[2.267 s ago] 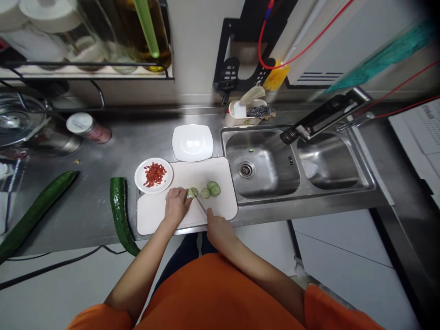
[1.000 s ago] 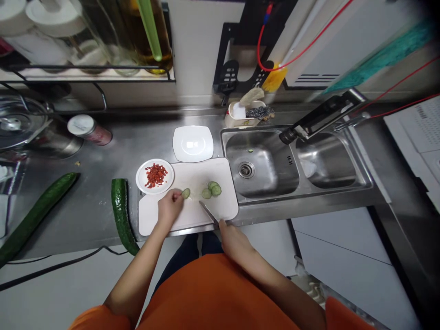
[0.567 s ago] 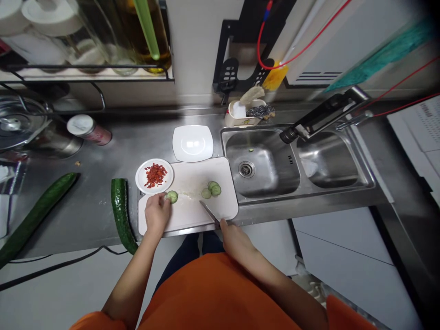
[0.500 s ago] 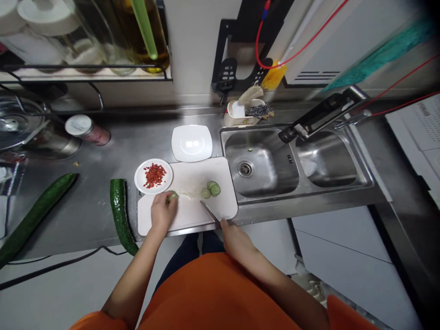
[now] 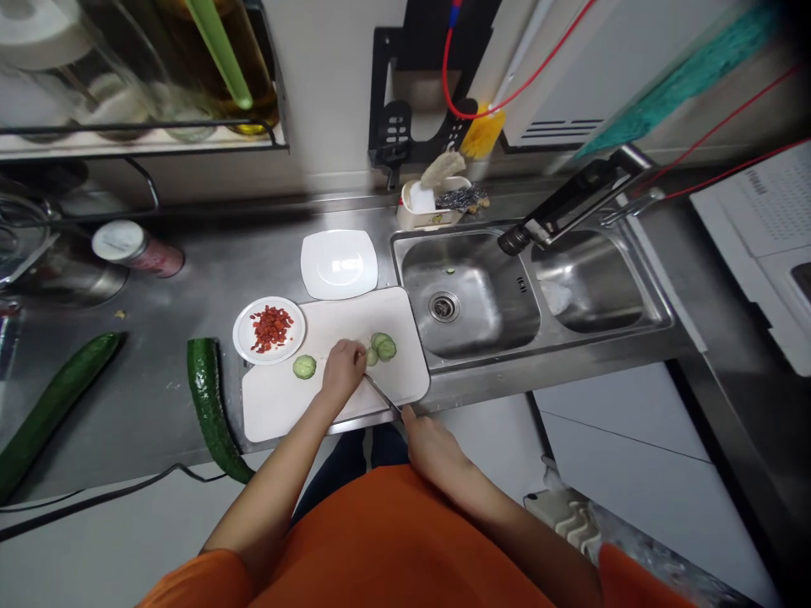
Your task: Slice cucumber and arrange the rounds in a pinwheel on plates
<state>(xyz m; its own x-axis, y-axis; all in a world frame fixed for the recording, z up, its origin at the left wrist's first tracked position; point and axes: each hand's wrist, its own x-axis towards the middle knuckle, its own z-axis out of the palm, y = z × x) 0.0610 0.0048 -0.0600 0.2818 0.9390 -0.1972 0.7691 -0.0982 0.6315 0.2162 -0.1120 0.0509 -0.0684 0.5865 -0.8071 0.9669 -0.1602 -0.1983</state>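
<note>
On the white cutting board (image 5: 275, 414), my left hand (image 5: 343, 368) has its fingers bent together at the near-left edge of a small pile of cucumber slices (image 5: 383, 345). Its fingertips meet the nearest slice; whether they hold anything is hidden. A single cucumber slice (image 5: 304, 366) lies flat to the left of this hand. My right hand (image 5: 434, 441) grips the handle of a knife (image 5: 383, 395) at the board's front edge. The blade points up and left, its tip close under my left fingers. A white plate of chopped red pieces (image 5: 272, 328) overlaps the board's far-left corner.
A white square plate (image 5: 340, 264) stands behind the board. To the left lie a cut cucumber (image 5: 214, 409), overhanging the counter edge, and a longer cucumber (image 5: 57, 409). The double sink (image 5: 472, 295) adjoins the board's right side. A lidded jar (image 5: 139, 248) stands back left.
My left hand has moved right across the board to the slice pile, leaving one cucumber slice lying at the left. The right hand still holds the knife. The view has shifted slightly.
</note>
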